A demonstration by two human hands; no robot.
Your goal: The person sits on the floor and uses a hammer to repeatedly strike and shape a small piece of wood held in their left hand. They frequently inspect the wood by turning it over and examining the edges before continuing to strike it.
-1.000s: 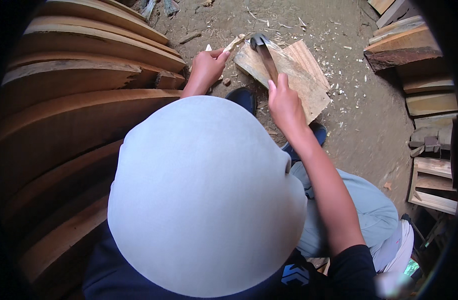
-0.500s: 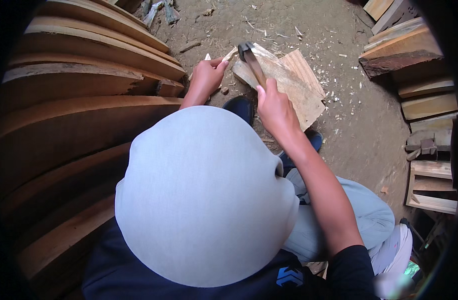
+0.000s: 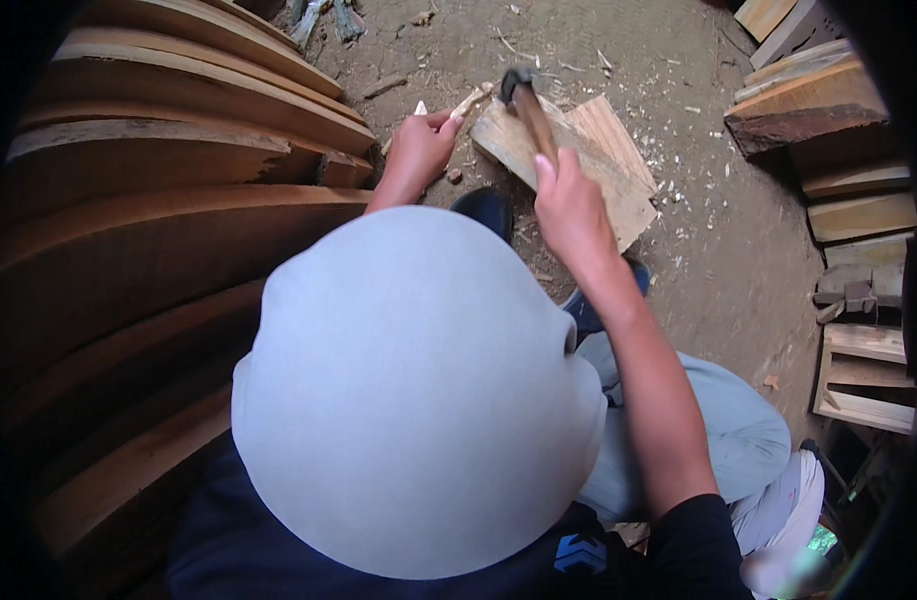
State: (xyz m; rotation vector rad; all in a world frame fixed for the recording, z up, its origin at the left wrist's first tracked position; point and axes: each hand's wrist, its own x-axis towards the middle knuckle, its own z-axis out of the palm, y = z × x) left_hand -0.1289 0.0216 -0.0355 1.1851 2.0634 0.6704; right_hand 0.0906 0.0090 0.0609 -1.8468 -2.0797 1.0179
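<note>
My left hand (image 3: pixel 423 148) is closed around a thin, pale wooden stick (image 3: pixel 473 102), whose far end lies by the left corner of a wooden board (image 3: pixel 594 170). A pale tip also shows above the knuckles. In my right hand (image 3: pixel 576 205) is a hammer-like tool (image 3: pixel 537 115) with a wooden handle and a dark head. That head is over the board's far left corner, just right of the stick's end. Whether its edge is blunt or sharp I cannot tell. Beneath the board lies a second, reddish piece of wood (image 3: pixel 604 120).
Stacked planks (image 3: pixel 179 210) line the left side. More timber (image 3: pixel 809 105) and a wooden frame (image 3: pixel 864 405) stand on the right. Pale chips (image 3: pixel 691 165) litter the dirt floor. My dark shoes (image 3: pixel 487 210) are close to the board; a light cap (image 3: pixel 409 390) hides much below.
My right hand and the hammer-like tool have shifted slightly right and up in the picture. The left hand keeps its hold on the stick, nearly in place.
</note>
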